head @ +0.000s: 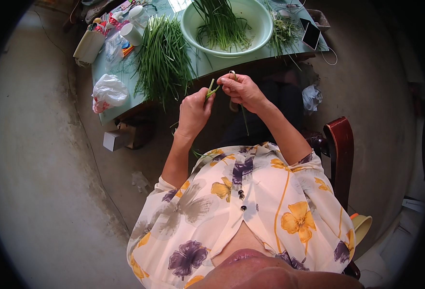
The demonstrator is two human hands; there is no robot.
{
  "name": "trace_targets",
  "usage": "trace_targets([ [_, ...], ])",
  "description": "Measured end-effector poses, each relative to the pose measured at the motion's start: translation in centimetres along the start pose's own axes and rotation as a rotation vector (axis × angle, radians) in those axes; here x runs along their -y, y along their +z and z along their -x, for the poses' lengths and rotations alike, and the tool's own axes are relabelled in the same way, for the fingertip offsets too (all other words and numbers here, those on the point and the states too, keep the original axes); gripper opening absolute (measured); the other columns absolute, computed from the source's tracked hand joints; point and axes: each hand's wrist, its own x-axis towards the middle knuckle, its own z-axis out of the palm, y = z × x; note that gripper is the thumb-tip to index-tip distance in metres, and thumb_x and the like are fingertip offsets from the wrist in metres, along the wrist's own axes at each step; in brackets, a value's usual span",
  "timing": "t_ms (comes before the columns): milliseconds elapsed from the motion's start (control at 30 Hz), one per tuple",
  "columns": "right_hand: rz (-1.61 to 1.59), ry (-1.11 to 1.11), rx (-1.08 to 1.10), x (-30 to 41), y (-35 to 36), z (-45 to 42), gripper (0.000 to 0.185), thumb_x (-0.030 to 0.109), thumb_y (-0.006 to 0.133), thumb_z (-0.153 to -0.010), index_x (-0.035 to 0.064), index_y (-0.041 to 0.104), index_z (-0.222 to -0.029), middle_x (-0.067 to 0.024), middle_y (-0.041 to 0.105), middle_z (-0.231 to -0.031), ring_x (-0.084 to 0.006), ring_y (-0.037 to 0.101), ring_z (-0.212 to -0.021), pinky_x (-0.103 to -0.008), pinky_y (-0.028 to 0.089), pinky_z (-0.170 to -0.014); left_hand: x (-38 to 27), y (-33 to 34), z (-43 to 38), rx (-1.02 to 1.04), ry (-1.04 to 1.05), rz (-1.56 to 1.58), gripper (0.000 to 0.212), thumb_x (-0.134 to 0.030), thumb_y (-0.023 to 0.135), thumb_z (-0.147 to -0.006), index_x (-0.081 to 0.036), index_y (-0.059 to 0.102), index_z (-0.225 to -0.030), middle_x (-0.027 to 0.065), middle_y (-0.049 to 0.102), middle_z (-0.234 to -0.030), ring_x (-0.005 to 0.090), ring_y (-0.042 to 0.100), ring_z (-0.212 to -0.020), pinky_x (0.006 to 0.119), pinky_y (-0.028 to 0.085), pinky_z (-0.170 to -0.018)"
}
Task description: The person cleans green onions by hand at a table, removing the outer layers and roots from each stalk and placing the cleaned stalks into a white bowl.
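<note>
Green garlic chives fill my left hand (194, 110), their cut ends poking out between thumb and fingers, with a few thin leaves trailing below the wrist. Close beside it, my right hand (244, 90) pinches a thin strip of chive, whose leaf hangs down under the palm. A large pile of chives (165, 57) lies on the table to the left, its tips over the front edge. Behind my hands stands a pale green plastic basin (230, 54) with a bunch of chives (225, 30) inside. Loose trimmings (284, 30) lie to the basin's right.
The glass-topped table (120, 115) also holds a white plastic bag (110, 90), a white cup (131, 34) and a smartphone (311, 36) with a cable. A wooden chair (339, 155) is at my right. A small box (116, 140) sits beneath the table's left side.
</note>
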Motion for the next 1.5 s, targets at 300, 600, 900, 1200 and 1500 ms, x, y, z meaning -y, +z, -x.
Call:
trace_targets([
  [300, 0.537, -0.201, -0.108, -0.3, 1.0, -0.1, 0.022, 0.026, 0.071, -0.091, 0.0038, 0.070, -0.088, 0.0069, 0.057, -0.066, -0.0002, 0.042, -0.050, -0.0192, 0.029, -0.043, 0.3, 0.8, 0.4, 0.013, 0.061, -0.104, 0.016, -0.014, 0.064, -0.090, -0.001, 0.056, -0.084, 0.0197, 0.061, -0.070, 0.0414, 0.061, -0.068, 0.047, 0.045, -0.056],
  [600, 0.634, 0.049, -0.065, 0.1, -1.4, -0.1, 0.023, 0.027, 0.071, -0.090, 0.0052, 0.069, -0.083, 0.0070, 0.055, -0.062, 0.0001, 0.040, -0.049, -0.0193, 0.027, -0.043, 0.4, 1.0, 0.6, 0.079, 0.064, -0.201, 0.016, -0.017, 0.063, -0.091, -0.004, 0.057, -0.085, 0.0174, 0.061, -0.070, 0.0393, 0.062, -0.068, 0.048, 0.047, -0.056],
  [900, 0.435, 0.152, -0.111, -0.2, -1.7, 0.1, 0.026, 0.028, 0.074, -0.087, 0.0065, 0.065, -0.076, 0.0087, 0.046, -0.057, -0.0006, 0.033, -0.045, -0.0197, 0.020, -0.040, 1.1, 1.4, 0.4, 0.160, 0.124, -0.259, 0.017, -0.016, 0.061, -0.092, -0.003, 0.054, -0.083, 0.0164, 0.061, -0.070, 0.0395, 0.061, -0.067, 0.048, 0.047, -0.056],
  [1200, 0.168, -0.057, -0.179, 0.5, -3.3, 0.9, 0.027, 0.022, 0.060, -0.097, 0.0145, 0.053, -0.073, 0.0117, 0.037, -0.057, 0.0008, 0.028, -0.043, -0.0189, 0.020, -0.038, 1.4, 0.1, 0.0, 0.379, -0.152, 0.279, 0.018, -0.016, 0.062, -0.092, 0.001, 0.068, -0.092, 0.0143, 0.067, -0.074, 0.0231, 0.061, -0.064, 0.034, 0.047, -0.063],
  [1500, 0.664, -0.067, 0.096, 1.1, -1.3, 0.8, 0.019, 0.023, 0.071, -0.090, 0.0043, 0.069, -0.094, 0.0055, 0.058, -0.067, -0.0012, 0.050, -0.060, -0.0195, 0.034, -0.049, 0.6, -1.8, -0.7, 0.626, -0.262, 0.485, 0.024, -0.022, 0.063, -0.093, 0.001, 0.071, -0.096, 0.0032, 0.069, -0.078, 0.0070, 0.055, -0.072, 0.028, 0.046, -0.066],
])
